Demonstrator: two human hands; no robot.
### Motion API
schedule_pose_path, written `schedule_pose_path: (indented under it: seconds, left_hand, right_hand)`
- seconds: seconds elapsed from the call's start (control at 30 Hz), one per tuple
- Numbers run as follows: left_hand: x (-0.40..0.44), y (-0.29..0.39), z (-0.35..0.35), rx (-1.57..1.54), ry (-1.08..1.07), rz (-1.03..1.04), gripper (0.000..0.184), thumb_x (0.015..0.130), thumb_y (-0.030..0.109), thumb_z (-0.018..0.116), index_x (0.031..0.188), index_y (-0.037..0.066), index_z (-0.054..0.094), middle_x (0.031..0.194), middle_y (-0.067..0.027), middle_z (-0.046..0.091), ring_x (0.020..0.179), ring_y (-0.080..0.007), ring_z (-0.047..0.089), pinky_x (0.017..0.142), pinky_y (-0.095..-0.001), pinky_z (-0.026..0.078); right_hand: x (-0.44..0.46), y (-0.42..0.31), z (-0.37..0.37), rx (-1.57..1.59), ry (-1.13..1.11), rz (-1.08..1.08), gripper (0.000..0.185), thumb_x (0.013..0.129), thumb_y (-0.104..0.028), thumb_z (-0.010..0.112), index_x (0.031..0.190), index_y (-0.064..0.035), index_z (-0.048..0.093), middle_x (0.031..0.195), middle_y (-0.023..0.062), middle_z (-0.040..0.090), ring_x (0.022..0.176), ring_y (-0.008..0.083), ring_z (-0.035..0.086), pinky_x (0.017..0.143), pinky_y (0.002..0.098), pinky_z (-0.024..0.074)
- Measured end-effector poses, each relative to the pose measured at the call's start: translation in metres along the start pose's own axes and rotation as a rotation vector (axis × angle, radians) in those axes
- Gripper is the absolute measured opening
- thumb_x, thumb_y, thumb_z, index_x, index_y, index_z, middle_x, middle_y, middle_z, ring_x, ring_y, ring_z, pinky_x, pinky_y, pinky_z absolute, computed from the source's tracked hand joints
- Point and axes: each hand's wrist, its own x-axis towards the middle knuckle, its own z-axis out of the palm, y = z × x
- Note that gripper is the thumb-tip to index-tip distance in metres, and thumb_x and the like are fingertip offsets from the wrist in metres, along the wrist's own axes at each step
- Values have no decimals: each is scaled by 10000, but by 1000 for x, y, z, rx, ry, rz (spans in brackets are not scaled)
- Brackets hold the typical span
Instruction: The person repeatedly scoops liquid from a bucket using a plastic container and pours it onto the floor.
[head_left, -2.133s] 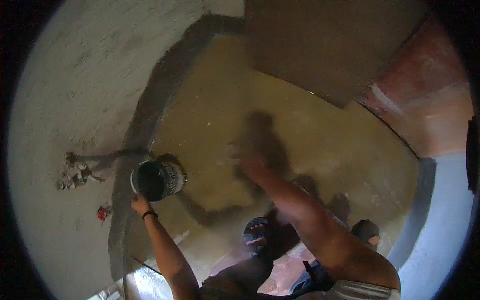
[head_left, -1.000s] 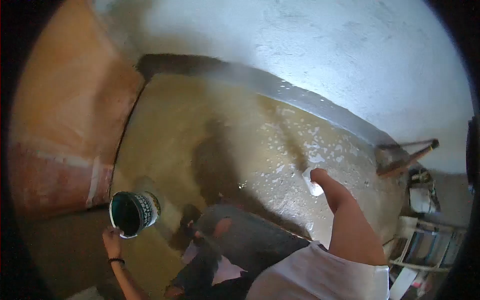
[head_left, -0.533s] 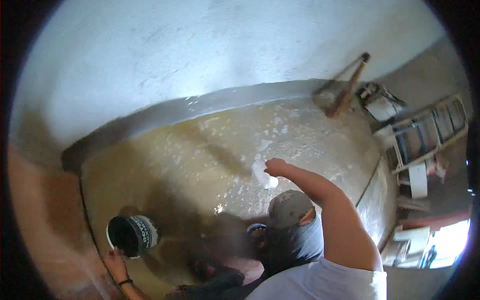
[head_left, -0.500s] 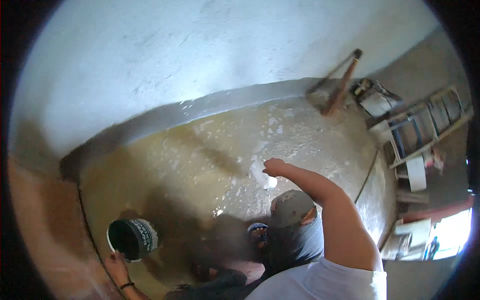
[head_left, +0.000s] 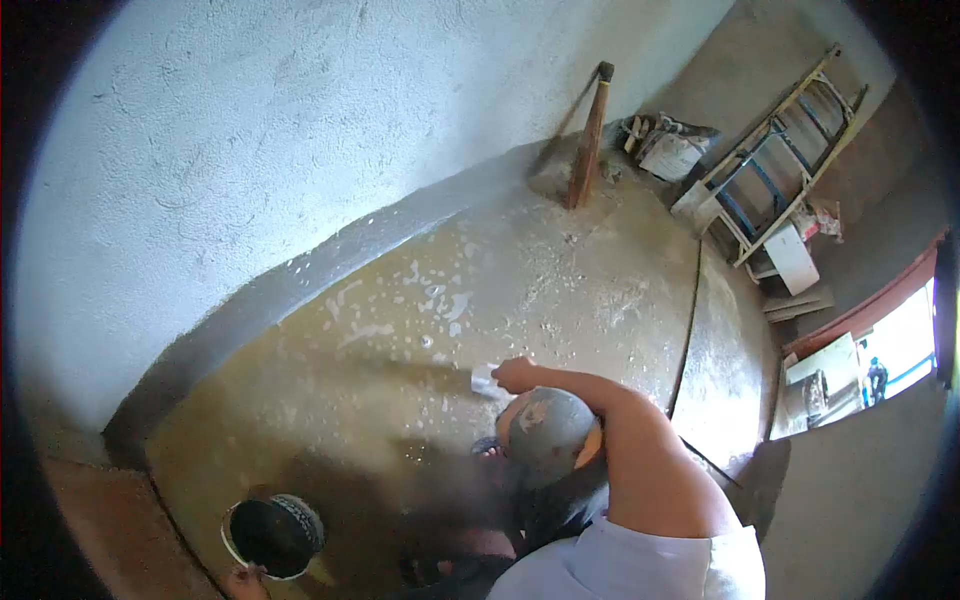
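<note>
My right hand (head_left: 515,375) is stretched out low over the wet floor, fingers closed round a small whitish object (head_left: 484,381). Its exact kind is blurred and partly hidden by the hand. My left hand (head_left: 246,582), at the bottom edge of the view, grips the rim of a dark bucket (head_left: 310,520) with pale lettering on its side. The bucket is tilted, its mouth towards me, and its inside looks dark. Just below my right forearm is what looks like my grey-clad knee (head_left: 548,435), with a foot partly visible beside it.
A wet concrete floor (head_left: 560,290) with pale splashes meets a rough whitish wall (head_left: 260,130). A wooden post (head_left: 590,140) stands near the wall, beside a sack (head_left: 672,150). A ladder (head_left: 785,165) leans at right, near boards (head_left: 790,260) and a bright opening (head_left: 905,335).
The view has turned, shifting the ladder and post left and up. My right hand is nearer my knee with the whitish object. White splashes now show farther left on the floor. My left hand stays at the bucket.
</note>
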Motion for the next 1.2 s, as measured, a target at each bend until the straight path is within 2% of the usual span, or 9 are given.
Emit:
schedule_pose_path:
  seconds: [0.07, 0.13, 0.23, 0.33, 0.43, 0.53, 0.9, 0.97, 1.2]
  left_hand:
    - [-9, -2, -4, -33, 25, 6, 124, 801, 75, 565, 822, -34, 510, 790, -164, 599, 641, -198, 544, 616, -314, 415]
    - [-35, 31, -17, 652, 53, -5, 195, 801, 75, 565, 943, -47, 511, 880, -162, 582, 748, -235, 542, 684, -339, 425]
    - [-57, 42, -38, 549, 344, -33, 239, 813, 103, 558, 997, -44, 516, 917, -141, 564, 846, -286, 517, 768, -368, 412]
    - [-130, 171, -74, 388, -128, -324, 617, 886, 316, 480, 1374, 42, 220, 1427, -107, 231, 1292, -250, 219, 1046, -343, 221]
    - [-147, 143, -77, -194, 88, -132, 493, 877, 327, 491, 1232, -13, 451, 1225, -153, 495, 1129, -323, 446, 945, -382, 366]
    - [-172, 222, -52, 364, 25, -115, 432, 878, 302, 490, 1122, -53, 527, 1106, -175, 562, 1024, -334, 508, 894, -373, 388]
    - [-196, 186, -20, 174, 118, -194, 272, 842, 128, 521, 1079, -5, 509, 1028, -126, 524, 952, -228, 493, 871, -333, 373]
    - [-198, 203, -21, -119, 181, -347, 273, 842, 120, 516, 1090, 5, 508, 1040, -122, 518, 974, -211, 482, 881, -322, 366]
    - [-208, 236, -29, 219, 94, -381, 392, 868, 277, 495, 1107, -30, 543, 1055, -195, 573, 989, -309, 530, 893, -392, 368]
  right_hand:
    - [20, -7, 6, -30, -10, -76, 232, 780, -291, 579, 887, -89, 618, 831, 153, 630, 802, 322, 618, 647, 455, 498]
    - [36, -9, 9, -88, -30, -136, 233, 773, -298, 589, 869, -90, 630, 822, 148, 632, 798, 313, 621, 636, 449, 501]
    - [54, -16, 10, -263, -11, -206, 233, 754, -314, 612, 837, -100, 649, 806, 131, 636, 792, 293, 626, 618, 436, 506]
    - [65, -20, 19, -174, 0, -183, 214, 734, -290, 631, 814, -94, 656, 815, 122, 639, 797, 293, 625, 627, 433, 506]
    - [79, -25, 13, -265, -55, -158, 175, 709, -200, 611, 832, -84, 656, 843, 131, 641, 809, 296, 626, 655, 451, 496]
    - [108, -5, -3, -344, -20, -97, 191, 687, -147, 593, 853, -76, 655, 871, 137, 640, 839, 297, 625, 681, 464, 487]
    - [213, 71, -105, -561, 199, 49, 146, 732, -119, 541, 768, -113, 683, 815, 90, 662, 779, 248, 646, 631, 379, 501]
    - [244, 64, -99, -549, 291, 2, 149, 731, -124, 541, 770, -115, 685, 812, 80, 664, 777, 242, 647, 634, 379, 501]
    - [325, -34, -87, -668, 217, -291, 199, 764, -138, 513, 842, -116, 694, 908, 71, 658, 898, 249, 617, 718, 432, 488]
